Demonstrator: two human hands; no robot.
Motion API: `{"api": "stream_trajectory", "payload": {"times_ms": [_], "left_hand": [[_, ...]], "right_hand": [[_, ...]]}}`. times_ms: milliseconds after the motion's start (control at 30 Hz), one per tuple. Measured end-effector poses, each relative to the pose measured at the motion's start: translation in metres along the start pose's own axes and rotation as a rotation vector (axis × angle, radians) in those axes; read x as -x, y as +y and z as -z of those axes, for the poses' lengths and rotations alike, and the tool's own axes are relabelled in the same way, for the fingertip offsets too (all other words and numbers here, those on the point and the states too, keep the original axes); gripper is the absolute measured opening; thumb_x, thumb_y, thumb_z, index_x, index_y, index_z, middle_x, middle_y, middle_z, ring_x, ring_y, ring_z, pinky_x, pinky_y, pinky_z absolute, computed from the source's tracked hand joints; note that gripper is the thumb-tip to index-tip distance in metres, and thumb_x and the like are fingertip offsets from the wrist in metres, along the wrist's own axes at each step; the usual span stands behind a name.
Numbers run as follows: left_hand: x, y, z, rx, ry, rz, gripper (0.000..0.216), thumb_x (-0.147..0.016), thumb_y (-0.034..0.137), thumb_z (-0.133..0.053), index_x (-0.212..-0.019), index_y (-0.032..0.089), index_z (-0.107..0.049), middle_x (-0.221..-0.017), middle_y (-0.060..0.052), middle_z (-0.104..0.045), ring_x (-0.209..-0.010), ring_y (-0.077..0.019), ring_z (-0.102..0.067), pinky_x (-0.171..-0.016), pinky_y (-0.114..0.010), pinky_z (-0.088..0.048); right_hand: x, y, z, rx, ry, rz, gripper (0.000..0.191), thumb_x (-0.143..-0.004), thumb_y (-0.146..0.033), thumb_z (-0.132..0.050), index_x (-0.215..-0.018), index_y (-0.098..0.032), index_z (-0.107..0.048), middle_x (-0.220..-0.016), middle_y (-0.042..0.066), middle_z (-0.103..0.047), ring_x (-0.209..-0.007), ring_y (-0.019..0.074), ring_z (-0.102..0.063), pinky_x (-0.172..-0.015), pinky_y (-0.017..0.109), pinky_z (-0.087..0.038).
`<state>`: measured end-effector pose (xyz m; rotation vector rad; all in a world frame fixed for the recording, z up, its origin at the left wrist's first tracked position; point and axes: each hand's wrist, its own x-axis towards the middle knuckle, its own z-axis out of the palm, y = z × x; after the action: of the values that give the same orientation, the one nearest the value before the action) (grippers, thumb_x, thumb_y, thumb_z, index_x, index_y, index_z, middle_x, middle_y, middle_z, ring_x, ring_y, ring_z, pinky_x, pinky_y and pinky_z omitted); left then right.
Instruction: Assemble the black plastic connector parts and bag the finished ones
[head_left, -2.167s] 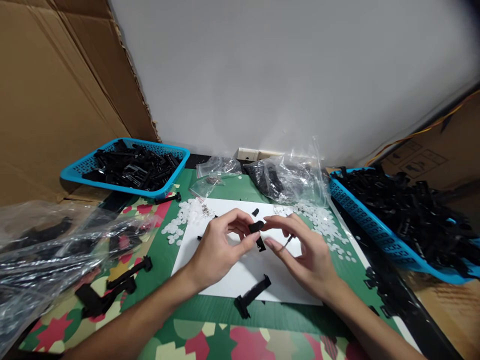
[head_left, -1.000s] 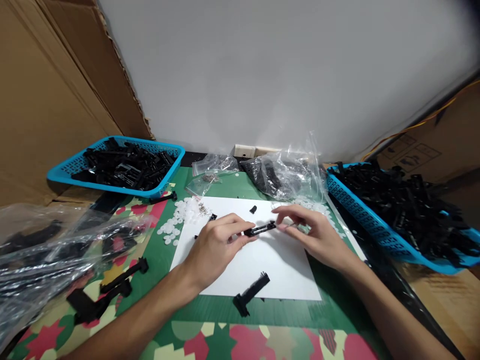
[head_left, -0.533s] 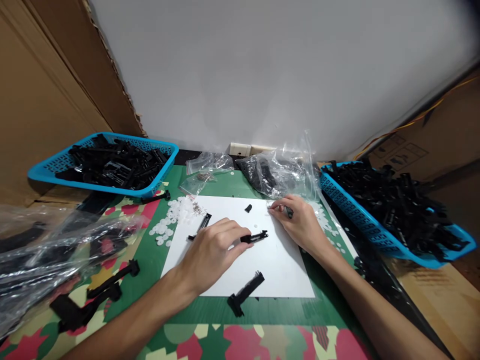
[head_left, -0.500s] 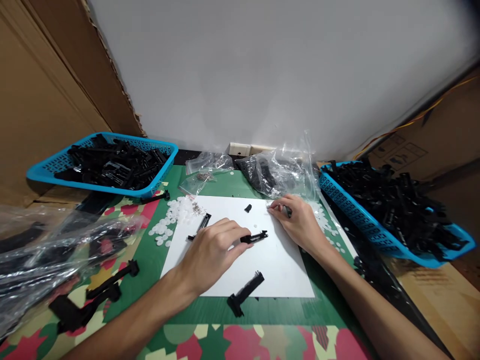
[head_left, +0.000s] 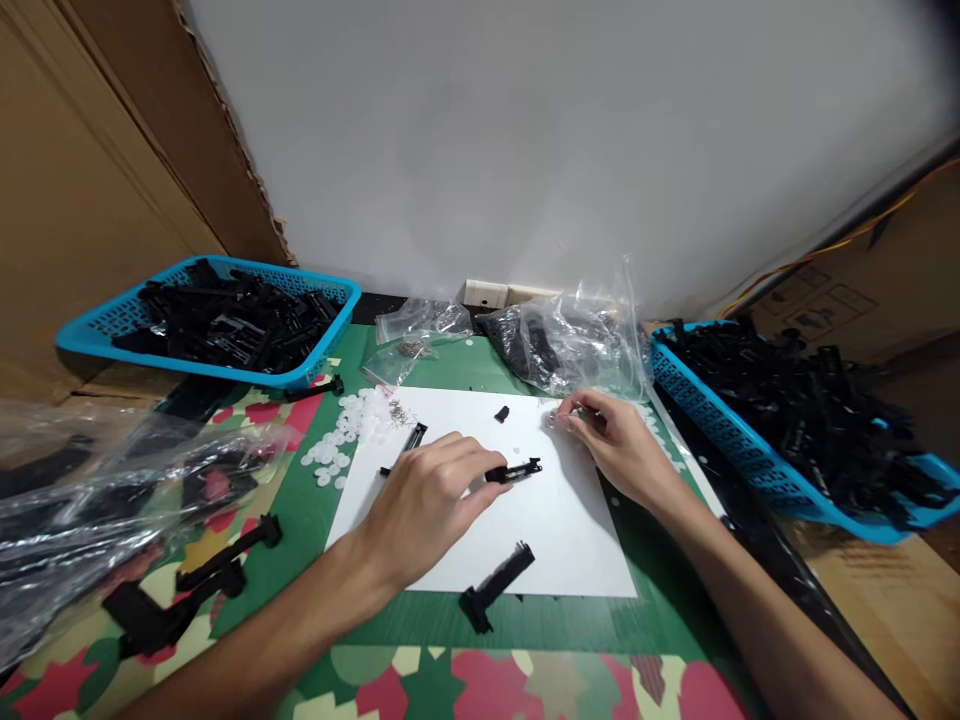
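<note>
Left hand [head_left: 427,495] on white sheet [head_left: 570,550], fingers clamped on black strip [head_left: 516,470], right hand [head_left: 619,450] at sheet's far right corner, fingertips pinched together (contents indiscernible).

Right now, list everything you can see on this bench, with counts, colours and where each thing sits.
left basket: one, blue, far left, full of black parts
right basket: one, blue, right, heaped with black parts
mat: one, green patterned, under everything
paper sheet: one, white, centre of the mat
bracket: one, black, across the sheet's near edge
washers: many, white, by the sheet's far corners
plastic bags: several, clear, left and back
cardboard: brown, left and right
slim black part: one, on the sheet
left hand: fingertips gripping the slim black part
right hand: fingers curled at the sheet's far right edge
</note>
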<state>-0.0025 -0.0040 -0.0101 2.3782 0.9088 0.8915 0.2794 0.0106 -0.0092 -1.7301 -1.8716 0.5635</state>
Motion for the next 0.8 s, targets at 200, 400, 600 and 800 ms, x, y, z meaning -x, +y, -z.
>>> {"api": "stream_trajectory", "payload": {"times_ms": [200,400,600,800], "left_hand": [[-0.001,0.001,0.000,0.006,-0.004,0.011,0.012,-0.097,0.019,-0.074,-0.109,0.018,-0.073,-0.097,-0.002,-0.077,-0.091,-0.0214,-0.072,-0.075,-0.033,-0.051],[-0.001,0.001,0.000,-0.001,0.001,0.033,0.013,-0.097,0.020,-0.074,-0.110,0.019,-0.073,-0.097,-0.001,-0.077,-0.090,-0.0208,-0.071,-0.075,-0.032,-0.050],[0.000,0.000,0.002,-0.018,0.040,0.092,0.016,-0.096,0.021,-0.075,-0.111,0.019,-0.073,-0.095,-0.001,-0.075,-0.085,-0.0194,-0.070,-0.073,-0.031,-0.049],[-0.002,0.003,0.003,0.000,0.069,0.104,0.013,-0.098,0.024,-0.073,-0.111,0.020,-0.073,-0.096,-0.001,-0.072,-0.084,-0.0177,-0.068,-0.072,-0.029,-0.048]], "right_hand": [[0.001,-0.003,-0.002,-0.012,0.062,0.069,0.023,-0.098,-0.041,-0.066,-0.091,-0.020,-0.072,-0.077,0.004,-0.068,-0.066,0.0181,-0.053,-0.059,0.030,-0.034],[0.006,-0.004,-0.001,-0.009,0.084,0.155,0.015,-0.098,-0.031,-0.066,-0.093,-0.024,-0.078,-0.096,0.007,-0.078,-0.085,0.0250,-0.067,-0.072,0.035,-0.047],[0.011,-0.010,-0.003,-0.259,0.065,0.135,0.011,-0.096,-0.033,-0.074,-0.098,-0.026,-0.081,-0.099,0.005,-0.080,-0.082,0.0215,-0.067,-0.069,0.034,-0.047],[0.017,-0.024,-0.013,-0.529,0.063,0.104,0.012,-0.087,-0.034,-0.086,-0.092,-0.025,-0.082,-0.092,0.005,-0.080,-0.080,0.0210,-0.070,-0.068,0.033,-0.051]]}}
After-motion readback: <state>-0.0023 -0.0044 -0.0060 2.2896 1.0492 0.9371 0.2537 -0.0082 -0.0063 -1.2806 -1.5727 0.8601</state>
